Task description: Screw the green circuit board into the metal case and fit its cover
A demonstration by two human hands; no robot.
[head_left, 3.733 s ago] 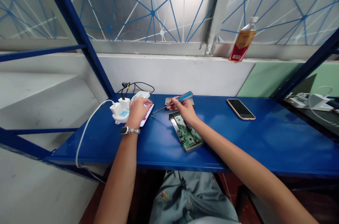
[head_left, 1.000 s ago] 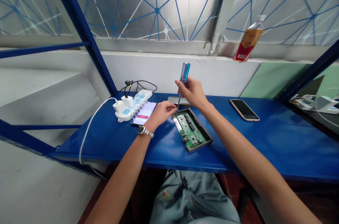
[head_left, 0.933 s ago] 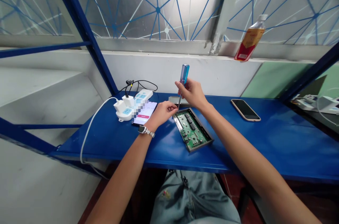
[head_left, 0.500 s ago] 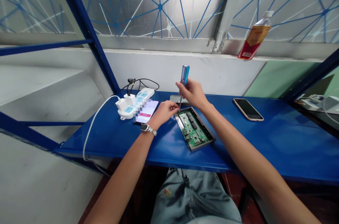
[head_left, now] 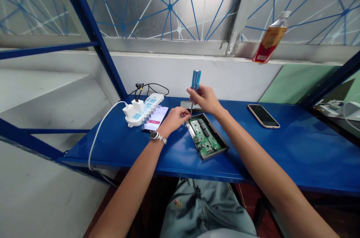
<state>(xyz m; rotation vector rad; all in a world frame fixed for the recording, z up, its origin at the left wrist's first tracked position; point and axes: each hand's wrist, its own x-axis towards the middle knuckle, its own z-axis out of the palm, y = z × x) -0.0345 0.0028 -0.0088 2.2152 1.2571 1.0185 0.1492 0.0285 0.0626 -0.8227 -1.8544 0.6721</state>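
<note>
My right hand (head_left: 206, 98) is closed around the lower handle and shaft of a blue, clear-striped screwdriver (head_left: 196, 79). The tool stands nearly upright, its tip down at the far left corner of a green circuit board (head_left: 209, 138). That board sits in a shallow dark metal case (head_left: 222, 147) on the blue table. At the same corner, beside the screwdriver tip, the fingertips of my left hand (head_left: 176, 119) are pinched together. Whatever they grip is too small or hidden to make out. Behind the case lies a grey metal piece (head_left: 186, 104), partly covered by my right hand.
A lit phone (head_left: 156, 119) lies left of my left hand, beside a white power strip (head_left: 153, 100) with plugs and cables. Another phone (head_left: 263, 116) rests on the right of the blue table (head_left: 292, 155). A drink bottle (head_left: 271, 41) stands on the window ledge.
The screwdriver handle has turned and leans slightly further left at its top. Both hands stay in nearly the same place, and the circuit board has not visibly moved.
</note>
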